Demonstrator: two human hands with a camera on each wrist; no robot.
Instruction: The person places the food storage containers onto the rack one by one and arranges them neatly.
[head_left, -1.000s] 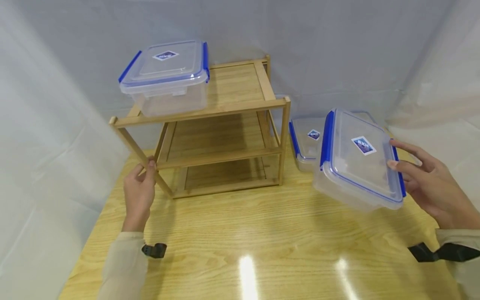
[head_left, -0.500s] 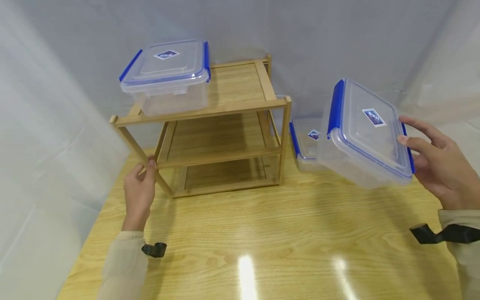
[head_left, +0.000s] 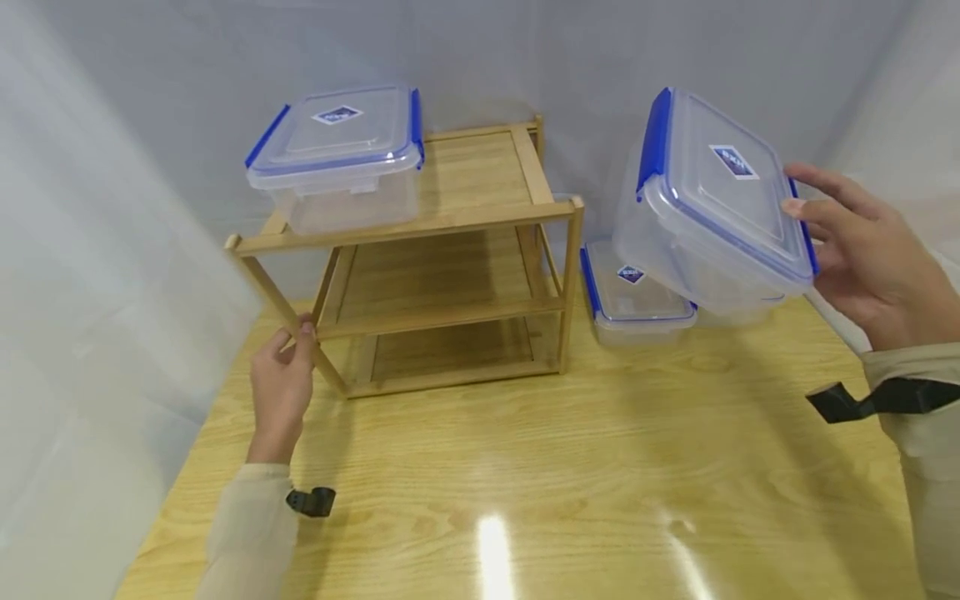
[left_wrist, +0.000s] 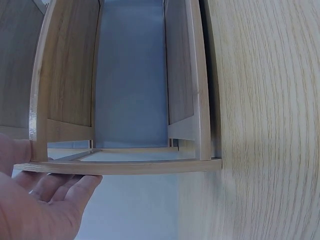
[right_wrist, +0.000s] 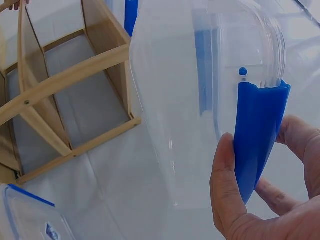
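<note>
Holding the box [head_left: 712, 200] level is what the step in hand appears to call for: it is carried in the air, tilted with its left edge high, to the right of the rack [head_left: 442, 250] and about level with the top shelf. A grip by one end alone lets such a box swing, so the tilt is best taken out before it is brought over the rack's right front post. The free space on the top shelf lies beside the box on the shelf [head_left: 337, 158], which fills the left part; contact between the two is better avoided.

The right hand [head_left: 862, 250] is raised at the right, wrist bent back, and the box is grasped at its right end: fingers are laid on the lid, and in the right wrist view the thumb [right_wrist: 227, 185] is pressed against the blue clip [right_wrist: 257, 130]. The left hand [head_left: 281, 392] is held low at the rack's front left leg, which is pinched between thumb and fingers; the forearm lies along the table [head_left: 525, 483]. A third box [head_left: 633, 292] sits on the table beneath the carried one, just beside the rack.
</note>
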